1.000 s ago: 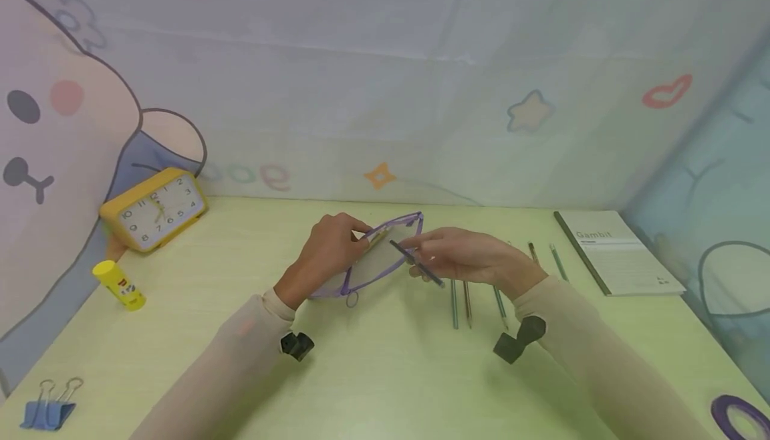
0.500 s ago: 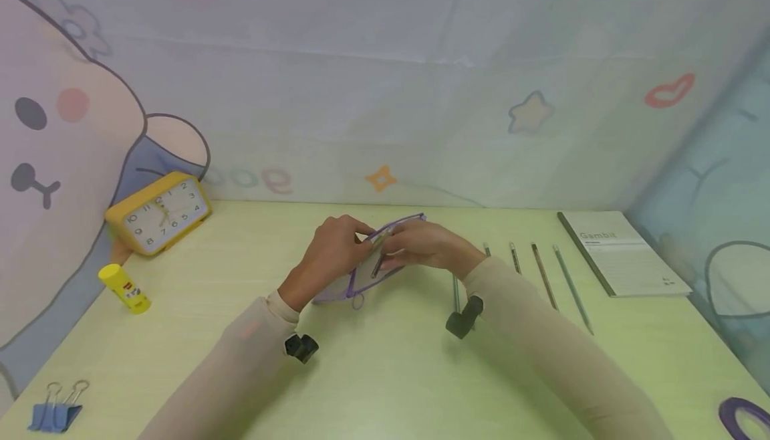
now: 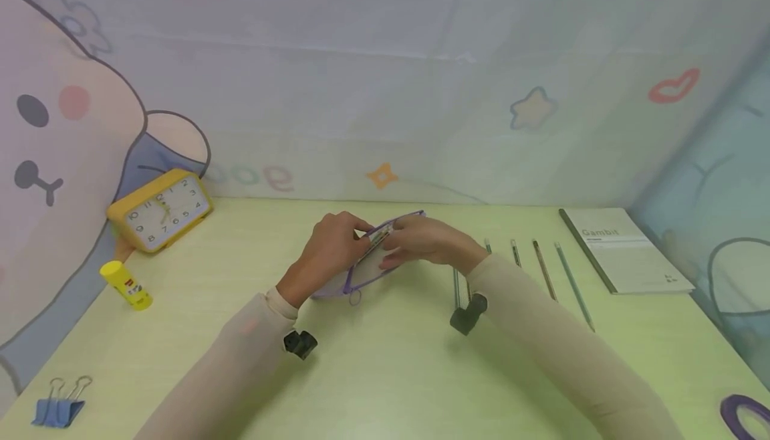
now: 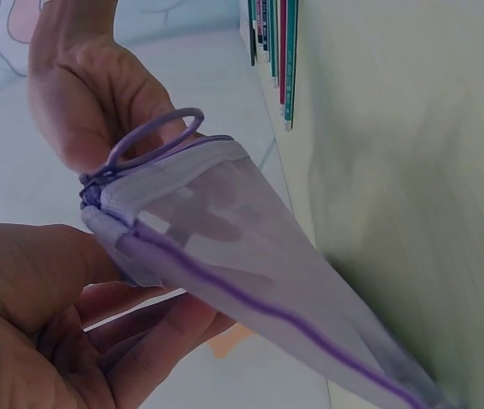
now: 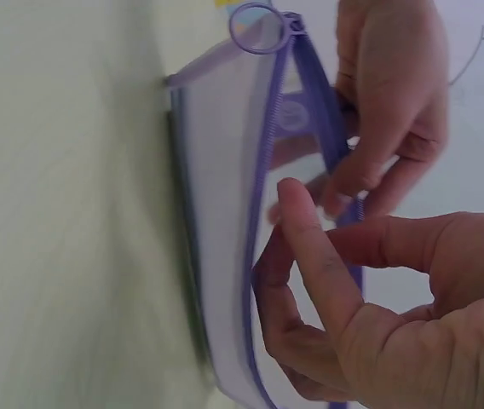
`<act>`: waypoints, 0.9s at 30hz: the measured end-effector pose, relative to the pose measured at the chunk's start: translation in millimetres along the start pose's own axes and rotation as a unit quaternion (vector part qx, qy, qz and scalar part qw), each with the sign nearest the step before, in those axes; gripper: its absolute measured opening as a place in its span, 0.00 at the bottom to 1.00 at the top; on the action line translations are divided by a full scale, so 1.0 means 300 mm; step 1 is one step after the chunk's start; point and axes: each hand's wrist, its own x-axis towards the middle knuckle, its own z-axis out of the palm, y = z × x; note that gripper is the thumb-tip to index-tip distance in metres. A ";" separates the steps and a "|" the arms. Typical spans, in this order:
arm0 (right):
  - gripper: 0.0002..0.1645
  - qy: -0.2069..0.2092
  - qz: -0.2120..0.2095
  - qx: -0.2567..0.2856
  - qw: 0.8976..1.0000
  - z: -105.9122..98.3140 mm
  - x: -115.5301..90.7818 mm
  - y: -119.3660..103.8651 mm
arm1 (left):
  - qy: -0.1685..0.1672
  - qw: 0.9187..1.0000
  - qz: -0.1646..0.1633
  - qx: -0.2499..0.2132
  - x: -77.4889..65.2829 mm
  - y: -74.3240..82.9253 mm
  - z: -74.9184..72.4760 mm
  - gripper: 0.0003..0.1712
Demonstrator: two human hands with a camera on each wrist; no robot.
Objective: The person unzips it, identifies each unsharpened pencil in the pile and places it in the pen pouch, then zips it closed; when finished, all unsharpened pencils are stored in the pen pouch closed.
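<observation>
A translucent pouch with purple zipper edges [image 3: 367,271] stands on the table, its mouth spread apart. My left hand [image 3: 333,246] pinches the pouch's far edge between thumb and fingers. At the opening, my right hand [image 3: 424,243] has loosely bent fingers with nothing visible between them; some fingertips reach inside in the right wrist view. A pencil [image 3: 379,236] shows inside the mouth, along the far edge. The zipper's ring pull [image 4: 161,132] sticks up at one end of the pouch. Several pencils [image 3: 574,285] lie in a row right of my right hand, partly hidden by the sleeve.
At the right back lies a notebook [image 3: 628,253]; a purple tape roll [image 3: 742,416] is at the front right corner. On the left are a yellow clock [image 3: 162,212], a yellow glue stick [image 3: 125,285] and a blue binder clip [image 3: 59,410].
My right hand has carried a dark pencil leftward into the pouch's mouth and let go of it. My left hand keeps its hold on the pouch edge.
</observation>
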 end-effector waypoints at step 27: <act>0.22 0.144 0.041 -0.340 0.928 -0.061 -0.158 0.234 | 0.002 1.000 0.005 0.012 0.000 -0.008 0.008 0.18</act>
